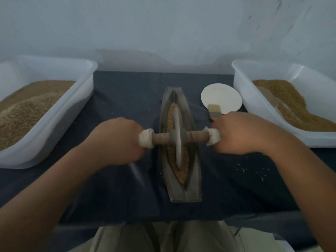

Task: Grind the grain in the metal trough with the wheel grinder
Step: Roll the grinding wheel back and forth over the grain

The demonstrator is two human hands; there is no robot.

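Wheel grinder: a grey disc standing on edge in the groove of the trough, with a wooden axle through its hub running straight across, left to right.
Grain: brown and coarse, lying in the groove, a short strip beyond the wheel and a longer one on the near side.
Metal trough: long and boat-shaped, pointing away from the person, set in the middle of the dark cloth, right between the two forearms.
Left hand: knuckles up, fingers curled tight round the left end of the axle, gripping the white wrapping there.
Right hand: same story on the other end, a fist closed round the white-wrapped grip, close beside the trough's right edge.
Brush: pale bristles, yellow handle, lying just beyond the right hand with its bristle end on the white disc.
White disc: flat and round, on the cloth to the right of the trough's far tip, close by the right tub.
Left tub: white plastic, at the left side of the cloth, heaped with brown granular fill.
Right tub: its twin on the right side, also holding a brown heap.
Loose grains: pale flecks scattered on the cloth beside the right forearm.
Dark cloth: blue-grey, spread under everything.
Trousers: light-coloured, showing at the near edge below the cloth.
Wall: pale, right behind the table.
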